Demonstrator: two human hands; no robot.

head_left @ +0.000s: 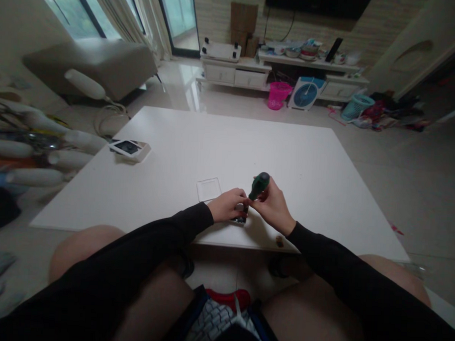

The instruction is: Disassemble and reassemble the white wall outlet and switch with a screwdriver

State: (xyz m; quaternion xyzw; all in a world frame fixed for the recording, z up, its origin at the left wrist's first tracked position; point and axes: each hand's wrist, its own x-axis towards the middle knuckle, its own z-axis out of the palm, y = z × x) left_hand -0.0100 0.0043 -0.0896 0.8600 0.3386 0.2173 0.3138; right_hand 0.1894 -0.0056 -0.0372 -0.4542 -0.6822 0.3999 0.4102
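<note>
My right hand (273, 204) is closed round a screwdriver (260, 185) with a green and black handle, its tip hidden near my left fingers. My left hand (229, 205) grips a small dark object (241, 218) with a shiny edge close to the table's front edge; the fingers cover most of it, so its kind does not show. Just behind my left hand lies a clear square frame or cover (209, 189), flat on the white table (228, 145). A small brown-gold piece (279, 241) rests at the front edge, below my right wrist.
An open white box (133, 151) with a dark insert stands at the table's left side. Left of the table are several white cylindrical objects (71, 157). Beyond it are a pink basket (278, 95), a blue fan (307, 93) and a low white cabinet (234, 74).
</note>
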